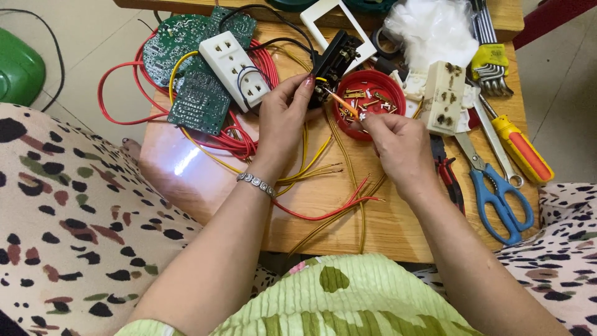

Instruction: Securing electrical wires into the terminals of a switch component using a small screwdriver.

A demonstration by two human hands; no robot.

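My left hand (pixel 285 118) grips a black socket module (pixel 333 62) above the small wooden table (pixel 186 168), fingertips at its lower edge. My right hand (pixel 398 146) pinches a thin orange-handled tool (pixel 342 102) whose tip points up-left into the module. Just behind the tool lies a red round lid (pixel 372 79) with several small brass parts and screws in it. Yellow wires (pixel 348 168) and red wires (pixel 323 214) run under both hands across the table.
A white socket block (pixel 235 68) and green circuit boards (pixel 199 96) lie at the left. A cream socket body (pixel 443 98), blue scissors (pixel 497 193), an orange screwdriver (pixel 522 149), hex keys (pixel 490 59), a white frame (pixel 339 28) and a plastic bag (pixel 432 28) lie at the right.
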